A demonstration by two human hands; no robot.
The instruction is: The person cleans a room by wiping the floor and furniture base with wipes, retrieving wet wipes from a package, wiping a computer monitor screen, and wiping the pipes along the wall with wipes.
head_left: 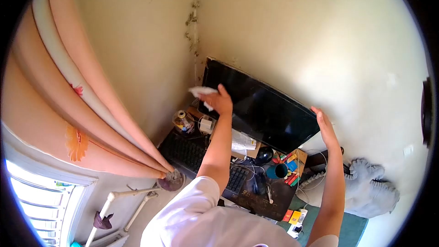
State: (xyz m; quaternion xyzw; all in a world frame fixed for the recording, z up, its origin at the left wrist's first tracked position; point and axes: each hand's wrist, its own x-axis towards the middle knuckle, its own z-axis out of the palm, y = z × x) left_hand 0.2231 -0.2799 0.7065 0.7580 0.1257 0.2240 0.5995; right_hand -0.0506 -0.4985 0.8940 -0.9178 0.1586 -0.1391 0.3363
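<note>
A wide black monitor stands tilted in view at the corner of the room. My left hand is at the monitor's left edge and holds a crumpled white cloth, which sticks out past that edge. My right hand rests against the monitor's right edge, fingers stretched out, with nothing seen in it. Below the monitor, a black keyboard lies on the dark desk, partly hidden by my left arm.
Left of the monitor stands a clear jar beside a white box. A dark cup, a black mouse and small colorful packs sit below it. A peach curtain hangs left; a grey covered object is right.
</note>
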